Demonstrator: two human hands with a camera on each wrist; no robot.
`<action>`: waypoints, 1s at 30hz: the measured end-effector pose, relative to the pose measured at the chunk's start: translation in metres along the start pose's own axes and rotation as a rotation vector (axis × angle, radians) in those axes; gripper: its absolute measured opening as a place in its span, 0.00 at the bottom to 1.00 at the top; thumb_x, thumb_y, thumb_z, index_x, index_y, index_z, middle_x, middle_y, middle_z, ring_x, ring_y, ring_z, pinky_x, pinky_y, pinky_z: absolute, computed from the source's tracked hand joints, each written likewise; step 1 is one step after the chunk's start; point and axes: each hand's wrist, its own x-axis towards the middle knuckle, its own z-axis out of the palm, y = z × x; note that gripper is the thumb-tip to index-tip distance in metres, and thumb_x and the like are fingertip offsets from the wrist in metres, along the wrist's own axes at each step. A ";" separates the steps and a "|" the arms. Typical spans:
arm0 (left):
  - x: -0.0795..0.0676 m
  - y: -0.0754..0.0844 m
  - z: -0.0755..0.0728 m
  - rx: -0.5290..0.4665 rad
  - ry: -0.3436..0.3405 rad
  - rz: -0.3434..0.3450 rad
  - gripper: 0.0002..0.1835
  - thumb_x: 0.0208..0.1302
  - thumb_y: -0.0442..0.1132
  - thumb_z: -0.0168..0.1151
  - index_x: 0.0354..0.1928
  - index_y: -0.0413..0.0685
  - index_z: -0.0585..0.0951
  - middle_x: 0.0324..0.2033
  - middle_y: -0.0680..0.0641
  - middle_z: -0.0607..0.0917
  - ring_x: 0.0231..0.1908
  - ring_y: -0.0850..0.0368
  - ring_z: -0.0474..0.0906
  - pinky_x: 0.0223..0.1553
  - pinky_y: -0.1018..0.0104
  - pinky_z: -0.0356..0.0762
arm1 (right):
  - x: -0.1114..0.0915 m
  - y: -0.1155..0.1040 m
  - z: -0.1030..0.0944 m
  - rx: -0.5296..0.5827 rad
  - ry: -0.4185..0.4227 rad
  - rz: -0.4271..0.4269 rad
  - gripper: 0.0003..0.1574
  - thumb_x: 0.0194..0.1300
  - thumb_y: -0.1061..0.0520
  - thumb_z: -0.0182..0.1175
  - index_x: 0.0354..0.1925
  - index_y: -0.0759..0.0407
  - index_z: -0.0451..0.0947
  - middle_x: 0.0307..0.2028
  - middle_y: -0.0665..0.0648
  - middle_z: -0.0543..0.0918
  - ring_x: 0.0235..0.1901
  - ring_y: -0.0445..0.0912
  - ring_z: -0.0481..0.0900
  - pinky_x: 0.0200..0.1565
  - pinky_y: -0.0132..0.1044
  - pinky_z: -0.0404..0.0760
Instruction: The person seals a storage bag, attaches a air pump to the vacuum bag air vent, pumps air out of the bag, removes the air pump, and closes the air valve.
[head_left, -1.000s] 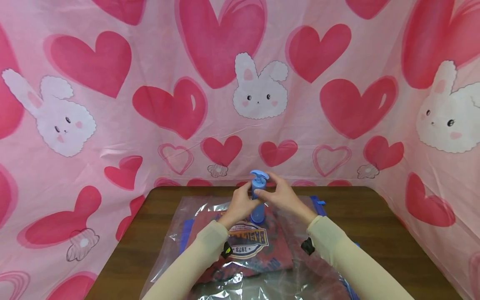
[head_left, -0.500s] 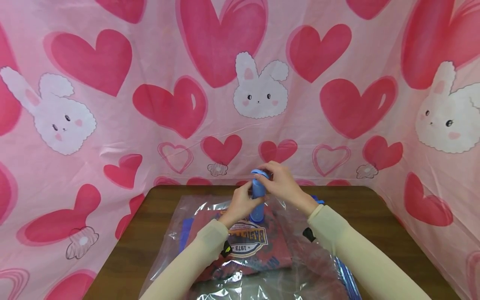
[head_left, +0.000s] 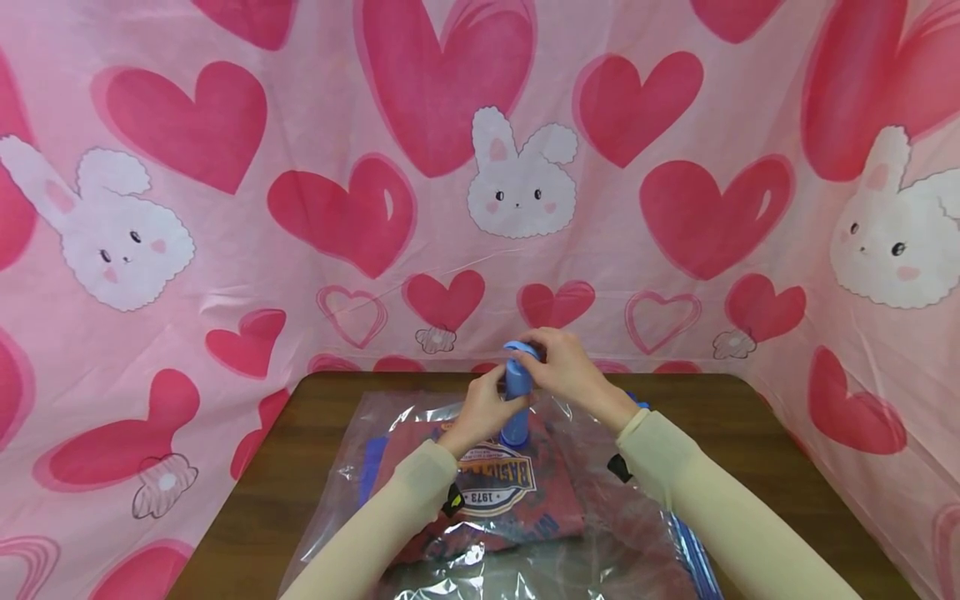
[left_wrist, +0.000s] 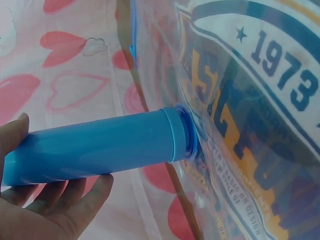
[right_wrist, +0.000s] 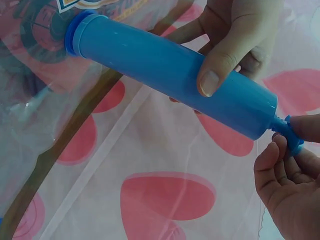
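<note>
A blue hand pump [head_left: 516, 427] stands upright on a clear plastic storage bag [head_left: 525, 579]. Inside the bag lies a folded red garment [head_left: 558, 500] with a printed "1973" logo. My left hand [head_left: 482, 410] grips the pump's barrel, thumb on one side and fingers on the other, as the left wrist view also shows on the blue barrel [left_wrist: 100, 147]. With its thumb and fingers my right hand [head_left: 567, 367] holds the pump's handle [right_wrist: 290, 136], close to the barrel's end with a short bit of rod showing. The pump's base [right_wrist: 80, 34] meets the bag's surface.
The bag spreads over a dark wooden table [head_left: 255, 517]. A blue strip [head_left: 693, 558] runs along its right side, partly under my right sleeve. Pink cloth [head_left: 517, 258] printed with hearts and rabbits hangs behind the table and at both sides.
My right hand has shifted up and round onto the pump's handle; its thumb earlier lay lower, by the barrel. Left hand, pump and bag look almost unmoved.
</note>
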 end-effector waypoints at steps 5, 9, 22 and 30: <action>-0.001 0.000 0.000 0.003 0.007 -0.016 0.28 0.68 0.46 0.74 0.67 0.49 0.79 0.56 0.46 0.86 0.53 0.51 0.85 0.52 0.53 0.85 | 0.001 0.001 -0.001 -0.014 -0.004 -0.021 0.13 0.67 0.62 0.73 0.48 0.65 0.87 0.34 0.53 0.85 0.26 0.42 0.79 0.33 0.36 0.86; -0.002 0.001 0.001 -0.001 0.002 -0.041 0.29 0.68 0.46 0.74 0.68 0.49 0.78 0.57 0.47 0.86 0.54 0.51 0.85 0.53 0.53 0.84 | 0.000 0.001 -0.001 -0.023 0.007 -0.034 0.11 0.67 0.63 0.73 0.47 0.66 0.87 0.33 0.54 0.84 0.26 0.42 0.78 0.31 0.36 0.84; -0.002 0.001 0.000 -0.014 0.008 -0.030 0.28 0.67 0.43 0.75 0.67 0.48 0.79 0.56 0.47 0.86 0.53 0.51 0.85 0.53 0.54 0.84 | 0.005 -0.005 -0.009 -0.077 0.018 -0.052 0.13 0.67 0.62 0.73 0.48 0.65 0.88 0.33 0.53 0.85 0.28 0.45 0.77 0.34 0.37 0.85; -0.002 0.001 0.000 -0.043 0.016 -0.028 0.26 0.67 0.39 0.75 0.65 0.46 0.80 0.54 0.45 0.87 0.52 0.48 0.86 0.53 0.50 0.84 | 0.015 -0.015 -0.020 -0.076 0.058 -0.102 0.14 0.64 0.64 0.75 0.48 0.68 0.89 0.33 0.56 0.87 0.26 0.44 0.78 0.31 0.36 0.84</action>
